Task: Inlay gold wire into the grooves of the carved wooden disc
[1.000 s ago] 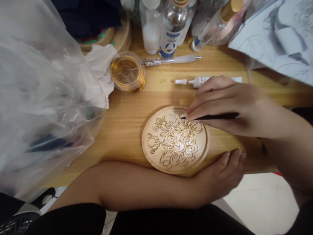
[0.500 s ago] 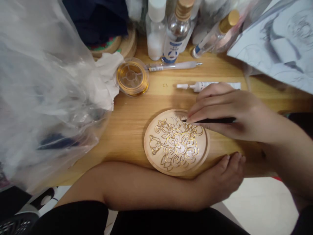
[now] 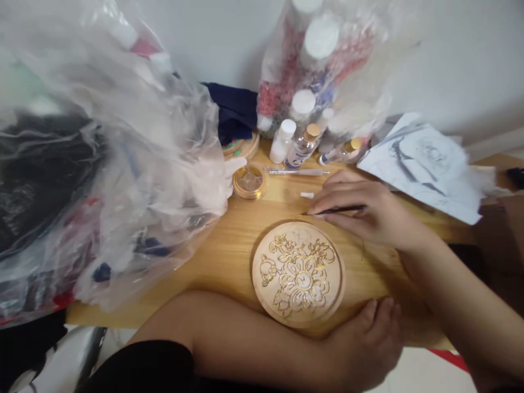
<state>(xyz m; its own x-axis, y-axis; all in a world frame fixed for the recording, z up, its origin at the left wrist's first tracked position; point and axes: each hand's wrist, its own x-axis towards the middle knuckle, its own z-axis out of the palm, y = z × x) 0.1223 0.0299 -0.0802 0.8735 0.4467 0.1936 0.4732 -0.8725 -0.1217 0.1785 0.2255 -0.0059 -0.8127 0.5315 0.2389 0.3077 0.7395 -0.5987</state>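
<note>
My right hand [image 3: 356, 210] is closed around slim dark tweezers [image 3: 341, 209], their tip low over the tabletop just beyond the round wooden board [image 3: 258, 284]. A flower pattern outlined in gold wire [image 3: 303, 281] covers much of the board; faint drawn lines show at its far edge. My left hand [image 3: 368, 341] lies at the table's near edge, to the right of the board, fingers stretched out and holding nothing. Past my right fingers pokes the white cap [image 3: 307, 195] of a glue tube, whose body is hidden behind the hand.
A spool of gold wire [image 3: 249, 181] and a pen [image 3: 297, 171] lie beyond the board. Small bottles [image 3: 302, 148] stand behind them, before a bulging plastic bag [image 3: 282, 82]. Large clear bags [image 3: 164, 164] crowd the left. A printed sheet [image 3: 429, 158] lies at right.
My right hand has lifted the tweezers off the board's pattern and moved them to the tabletop beyond it. The view has tilted up, showing more of the wall and bags. My left hand stays put.
</note>
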